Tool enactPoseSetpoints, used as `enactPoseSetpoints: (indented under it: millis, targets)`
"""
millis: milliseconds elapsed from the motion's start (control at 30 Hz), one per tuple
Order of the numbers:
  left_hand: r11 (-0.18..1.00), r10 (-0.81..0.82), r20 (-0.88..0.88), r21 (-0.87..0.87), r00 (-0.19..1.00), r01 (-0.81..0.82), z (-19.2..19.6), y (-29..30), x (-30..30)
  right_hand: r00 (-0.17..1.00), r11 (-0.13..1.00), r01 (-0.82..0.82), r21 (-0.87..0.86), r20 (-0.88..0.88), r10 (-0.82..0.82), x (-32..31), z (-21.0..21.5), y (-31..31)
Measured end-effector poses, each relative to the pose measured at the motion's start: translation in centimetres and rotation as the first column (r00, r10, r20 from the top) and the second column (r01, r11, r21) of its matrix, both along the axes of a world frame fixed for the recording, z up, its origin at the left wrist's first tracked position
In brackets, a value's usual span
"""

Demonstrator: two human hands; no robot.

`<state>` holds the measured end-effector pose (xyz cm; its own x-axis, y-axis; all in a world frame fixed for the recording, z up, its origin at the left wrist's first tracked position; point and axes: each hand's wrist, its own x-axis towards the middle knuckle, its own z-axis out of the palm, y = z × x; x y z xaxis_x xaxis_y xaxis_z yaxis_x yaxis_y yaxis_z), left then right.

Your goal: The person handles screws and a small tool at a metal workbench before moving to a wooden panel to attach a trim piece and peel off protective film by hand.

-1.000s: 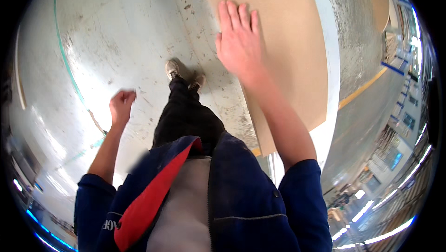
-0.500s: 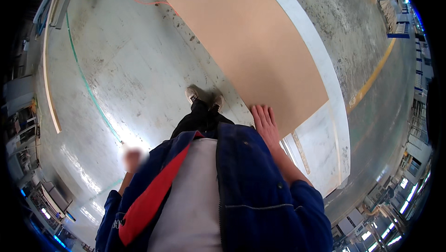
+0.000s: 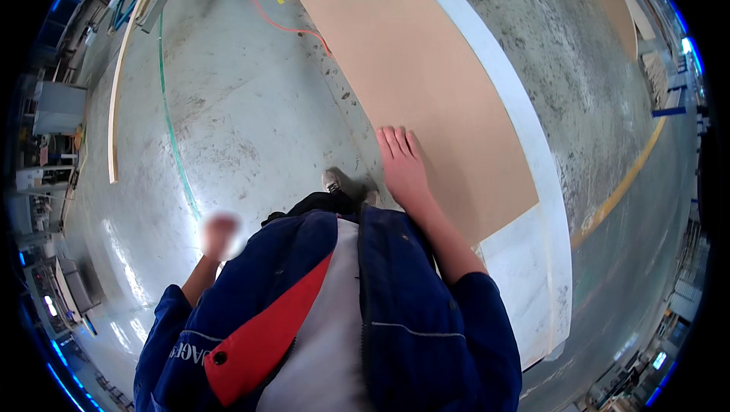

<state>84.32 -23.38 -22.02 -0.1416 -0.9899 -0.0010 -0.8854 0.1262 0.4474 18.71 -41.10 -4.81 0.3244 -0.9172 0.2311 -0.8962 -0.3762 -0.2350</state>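
Note:
A large flat brown board [image 3: 430, 70] lies on a long white-topped table [image 3: 528, 283] to my right. Palm down, my right hand [image 3: 403, 165] rests at the board's near left edge with its fingers stretched out and holding nothing. On the other side, my left hand [image 3: 220, 236] hangs beside my jacket over the floor. It is smeared, so its fingers and anything in them cannot be made out.
An orange hose or cable [image 3: 285, 26] runs along the floor to the table's left side. Long wooden strips [image 3: 115, 123] extend from a blue-grey stand at far left. Yellow floor line [image 3: 620, 188] crosses the right; more boards [image 3: 612, 13] stand far right.
My right hand has moved forward along the board's left edge, its arm now reaching further out. The view has shifted, and my feet have changed position. My left hand still hangs at my side.

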Motion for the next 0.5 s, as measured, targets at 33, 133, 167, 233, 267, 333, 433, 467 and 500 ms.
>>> enactPoseSetpoints:
  millis: [33, 133, 167, 233, 267, 333, 433, 467, 500]
  targets:
    - [0.999, 0.043, -0.094, -0.022, 0.995, -0.046, -1.0, 0.2, 0.4, 1.0, 1.0, -0.028, 0.012, 0.009, 0.028, 0.0, 0.0, 0.3]
    - [0.993, 0.094, -0.19, 0.091, 0.977, -0.078, -2.3, 1.9, -1.0, 0.997, 0.997, -0.066, 0.037, 0.043, 0.065, -1.5, -1.5, 2.3]
    - [0.983, 0.134, -0.297, 0.158, 0.946, -0.09, -1.9, 1.9, -1.0, 0.995, 0.995, -0.085, 0.043, 0.046, 0.083, -1.5, -1.2, 2.0]
    - [0.954, 0.239, -0.673, 0.298, 0.7, -0.039, -1.7, 2.8, -3.3, 0.993, 0.989, -0.116, 0.087, 0.023, 0.115, -2.3, -0.6, 2.0]
    - [0.932, 0.305, -0.868, 0.356, 0.391, 0.063, -2.6, 2.9, -8.0, 0.993, 0.988, -0.107, 0.108, -0.031, 0.111, -4.2, -0.4, 2.8]
    - [0.921, 0.368, -0.93, 0.367, 0.018, 0.129, -2.0, 2.8, -8.3, 0.991, 0.99, -0.126, 0.07, -0.026, 0.128, -3.5, 0.4, 1.2]
    - [0.89, 0.449, -0.861, 0.455, -0.24, 0.032, -1.1, 2.6, -5.6, 0.991, 0.989, -0.135, 0.053, 0.013, 0.135, -1.2, 1.2, -2.7]
    - [0.936, 0.35, -0.875, 0.338, 0.335, -0.096, 1.5, 3.0, 1.2, 0.981, 0.986, -0.169, 0.003, 0.096, 0.168, 2.0, 1.7, -5.0]
    - [0.968, 0.222, -0.304, 0.182, 0.926, -0.172, 1.4, 2.5, 0.3, 0.982, 0.984, -0.179, 0.015, 0.071, 0.177, 2.2, 1.6, -6.2]
